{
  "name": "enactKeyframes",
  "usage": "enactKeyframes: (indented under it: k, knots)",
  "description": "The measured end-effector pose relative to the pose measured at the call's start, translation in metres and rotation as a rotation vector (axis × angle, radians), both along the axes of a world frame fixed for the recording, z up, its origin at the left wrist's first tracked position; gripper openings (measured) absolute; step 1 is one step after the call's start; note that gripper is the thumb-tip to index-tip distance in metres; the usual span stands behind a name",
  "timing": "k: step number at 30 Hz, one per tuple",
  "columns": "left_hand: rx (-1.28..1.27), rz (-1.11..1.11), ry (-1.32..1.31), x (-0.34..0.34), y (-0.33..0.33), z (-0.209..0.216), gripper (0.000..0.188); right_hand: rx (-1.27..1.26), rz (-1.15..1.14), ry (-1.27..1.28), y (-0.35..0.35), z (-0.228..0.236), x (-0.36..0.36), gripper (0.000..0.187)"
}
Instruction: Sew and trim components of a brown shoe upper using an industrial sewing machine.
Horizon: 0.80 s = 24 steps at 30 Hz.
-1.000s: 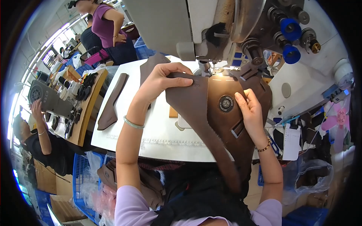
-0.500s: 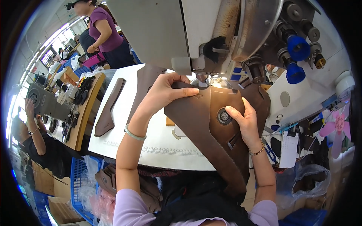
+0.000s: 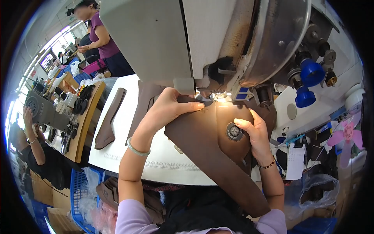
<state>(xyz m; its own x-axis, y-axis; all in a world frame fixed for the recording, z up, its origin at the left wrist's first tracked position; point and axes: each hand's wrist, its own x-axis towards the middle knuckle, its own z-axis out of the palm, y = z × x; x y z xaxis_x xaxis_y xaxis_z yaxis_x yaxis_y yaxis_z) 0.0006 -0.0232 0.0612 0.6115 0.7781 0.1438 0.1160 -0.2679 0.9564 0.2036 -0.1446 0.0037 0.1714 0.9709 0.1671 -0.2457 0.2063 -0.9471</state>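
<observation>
Left hand (image 3: 169,107) flat on the brown leather piece (image 3: 202,136), fingers (image 3: 191,106) extended and pressing its far edge just beside the lit needle area of the sewing machine (image 3: 202,43). Right hand (image 3: 255,132) curled round the right edge of the same piece, thumb touching the round metal fitting (image 3: 233,131) set in the leather, other fingers tucked under and gripping. Leather draped over the near edge of the white desk (image 3: 128,156), long strap end hanging down toward the lap.

Further left on the desk, two more dark brown leather strips (image 3: 111,117) lying flat, apart from the hands. Below the desk's near left corner, a blue plastic crate (image 3: 80,195) holding clear plastic bags and a brown leather scrap. Far left, another person in purple (image 3: 103,39) standing; a co-worker's raised hand (image 3: 28,117) near a grey machine (image 3: 41,109).

Compared with half a second ago: machine head larger and closer in view, hands in much the same places on the leather.
</observation>
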Motion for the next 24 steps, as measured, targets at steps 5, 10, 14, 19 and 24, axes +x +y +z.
enactKeyframes:
  k: [5,10,14,19,24]
  knots:
    - [-0.024,0.024,-0.008,0.002,0.001,0.005,0.034,-0.03,-0.024,0.07,0.005,0.001,-0.001,0.031]
    - [-0.021,0.029,0.001,0.004,0.003,0.003,0.035,-0.033,-0.053,0.1,0.006,0.001,0.001,0.032]
    - [0.158,0.033,-0.044,0.006,0.012,-0.015,0.038,-0.035,-0.056,0.084,0.01,0.001,0.004,0.029]
    - [0.901,0.316,0.164,-0.025,-0.008,-0.035,0.055,-0.062,-0.106,-0.017,0.014,0.011,-0.002,0.026]
    - [1.165,-0.301,0.317,-0.044,-0.025,-0.022,0.09,-0.131,-0.076,0.026,0.01,0.001,0.017,0.041]
